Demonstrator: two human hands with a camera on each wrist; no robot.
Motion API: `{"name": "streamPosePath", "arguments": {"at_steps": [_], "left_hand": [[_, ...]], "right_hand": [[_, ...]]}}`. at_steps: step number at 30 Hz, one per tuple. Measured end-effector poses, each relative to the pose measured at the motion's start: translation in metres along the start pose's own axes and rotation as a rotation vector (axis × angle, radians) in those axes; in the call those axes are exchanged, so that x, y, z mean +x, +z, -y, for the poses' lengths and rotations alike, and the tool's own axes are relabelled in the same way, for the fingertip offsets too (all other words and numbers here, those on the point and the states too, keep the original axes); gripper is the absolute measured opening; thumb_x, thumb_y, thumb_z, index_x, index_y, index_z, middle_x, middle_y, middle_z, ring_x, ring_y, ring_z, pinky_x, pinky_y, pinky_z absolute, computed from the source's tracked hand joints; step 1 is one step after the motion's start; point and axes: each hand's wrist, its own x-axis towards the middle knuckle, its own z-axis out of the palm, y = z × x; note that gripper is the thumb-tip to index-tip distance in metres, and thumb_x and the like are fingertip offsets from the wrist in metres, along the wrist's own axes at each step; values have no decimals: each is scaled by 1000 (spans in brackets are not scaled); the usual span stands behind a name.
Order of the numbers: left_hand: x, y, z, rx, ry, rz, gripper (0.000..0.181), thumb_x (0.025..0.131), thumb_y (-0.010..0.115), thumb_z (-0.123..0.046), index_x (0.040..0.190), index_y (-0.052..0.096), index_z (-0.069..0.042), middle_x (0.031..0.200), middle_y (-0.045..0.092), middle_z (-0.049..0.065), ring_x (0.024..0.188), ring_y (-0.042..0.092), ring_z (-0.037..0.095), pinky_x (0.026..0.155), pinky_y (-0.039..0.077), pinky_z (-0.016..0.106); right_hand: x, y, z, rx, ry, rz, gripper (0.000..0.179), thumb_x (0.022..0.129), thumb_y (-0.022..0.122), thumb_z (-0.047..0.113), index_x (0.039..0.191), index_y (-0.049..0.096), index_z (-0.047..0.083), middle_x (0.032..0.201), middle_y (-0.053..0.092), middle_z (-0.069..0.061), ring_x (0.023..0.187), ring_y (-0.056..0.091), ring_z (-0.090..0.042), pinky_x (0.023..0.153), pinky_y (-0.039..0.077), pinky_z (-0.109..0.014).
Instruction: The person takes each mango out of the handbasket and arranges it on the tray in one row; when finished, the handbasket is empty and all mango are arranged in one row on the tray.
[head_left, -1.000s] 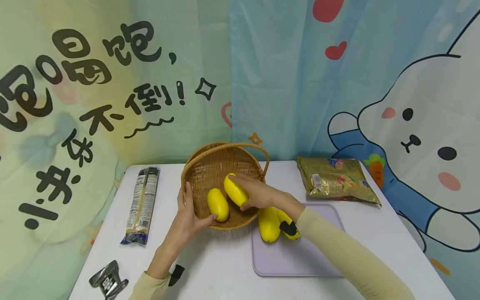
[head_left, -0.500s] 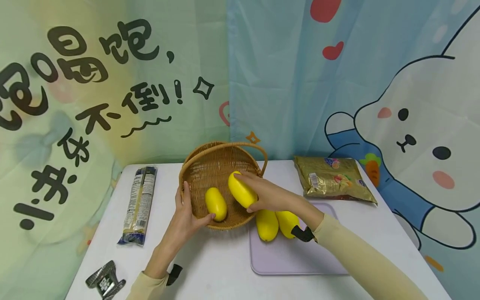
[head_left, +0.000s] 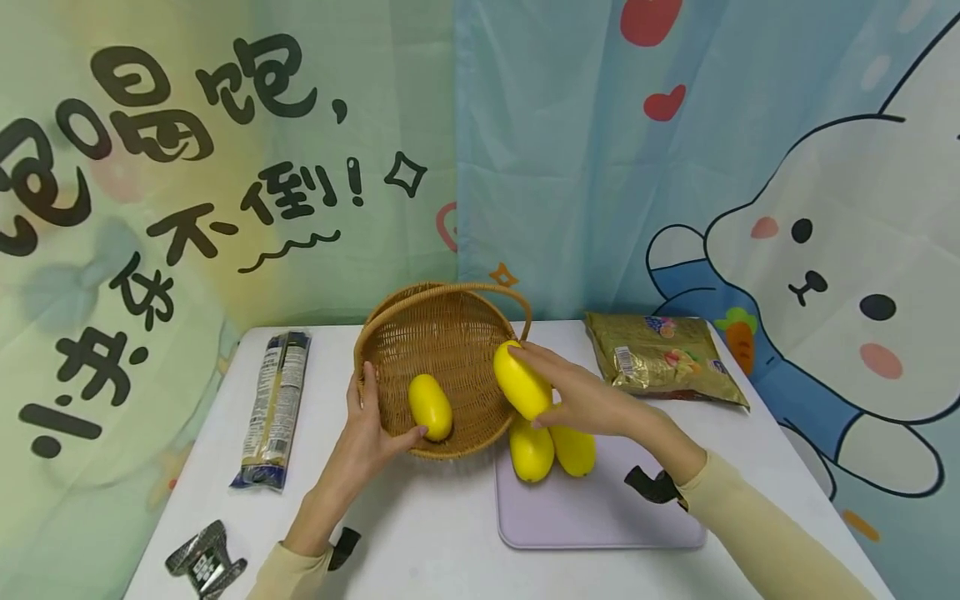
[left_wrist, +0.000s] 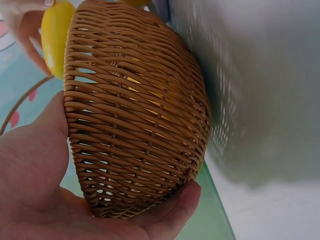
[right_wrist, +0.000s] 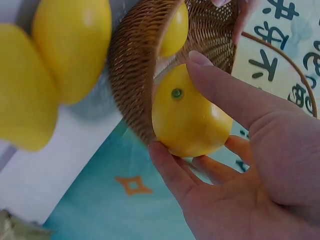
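Observation:
A brown wicker basket [head_left: 450, 350] is tilted with its opening towards me. My left hand [head_left: 375, 429] grips its left rim, thumb at the front edge and fingers behind the wicker in the left wrist view. One yellow mango [head_left: 431, 407] lies inside. My right hand [head_left: 585, 392] holds another mango [head_left: 521, 379] at the basket's right rim, thumb on one side and fingers on the other. The right wrist view shows the small green stem end of this held mango [right_wrist: 192, 115]. Two more mangoes, a left one [head_left: 532, 450] and a right one [head_left: 573, 451], lie side by side on a lilac tray [head_left: 600, 521].
A gold packet [head_left: 663, 358] lies at the back right of the white table [head_left: 427, 533]. On the left are a long clear-and-blue packet [head_left: 273, 408] and a small black-and-silver wrapper [head_left: 206, 560]. A printed curtain [head_left: 540, 167] hangs behind the table.
My right hand has carried its mango rightwards, from inside the basket to over its right rim. The left hand keeps its grip, and the other mango stays in the basket.

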Motion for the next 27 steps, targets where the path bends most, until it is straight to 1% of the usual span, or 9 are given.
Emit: {"name": "streamPosePath", "arguments": {"at_steps": [2,5,8,12,15,16,21,24,27], "left_hand": [[0,0,0,-2,3,-2,127,84,84,-38,162,-12,-8,166,-11,28,135,45,55,98,52,55],[0,-1,0,2,3,-4,128,83,84,-38,162,-12,-8,167,-11,27,135,45,55,98,52,55],[1,-1,0,3,2,-3,129,83,84,-39,162,-13,-9,167,-12,26,135,45,54,97,53,54],[2,-1,-1,4,-11,9,129,83,84,-40,162,-14,-10,167,-13,25,132,48,54,93,54,53],[2,-1,-2,3,-22,12,129,83,84,-40,162,-13,-10,168,-13,24,132,49,54,92,55,52],[2,-1,-2,3,-23,14,129,83,84,-40,162,-14,-10,168,-13,24,132,49,54,92,55,52],[2,-1,-2,1,-23,17,130,83,85,-40,162,-14,-11,168,-14,23,131,50,52,93,55,51],[2,-1,-1,3,-21,15,130,82,85,-40,162,-14,-12,168,-14,23,129,53,52,92,55,50],[2,-1,-1,9,-21,15,130,82,85,-41,162,-14,-12,168,-13,23,128,54,52,91,56,50]], "right_hand": [[-10,-3,-7,11,23,-18,100,87,81,14,164,18,23,171,13,-12,151,31,-37,113,39,-59],[-24,-7,-20,26,72,-45,99,87,82,15,164,19,23,171,13,-10,151,31,-37,110,42,-58],[-37,-13,-33,13,103,-75,100,86,82,16,164,20,22,171,14,-12,152,28,-40,111,40,-60],[-53,-21,-48,-2,146,-107,101,85,83,15,164,21,18,169,18,-15,150,28,-43,110,40,-62],[-64,-22,-58,10,183,-126,101,84,84,15,163,21,15,168,21,-17,147,32,-44,106,45,-61],[-67,-22,-62,10,192,-131,100,84,84,16,163,21,14,167,21,-18,147,32,-45,106,44,-61],[-80,-8,-84,60,190,-149,100,83,84,15,162,23,8,163,27,-23,139,41,-44,104,46,-61],[-85,3,-96,94,205,-134,99,84,84,15,161,23,6,161,29,-25,133,46,-43,102,48,-60],[-89,11,-103,90,233,-116,98,84,84,17,161,24,5,159,33,-25,129,49,-41,102,49,-59]]}}
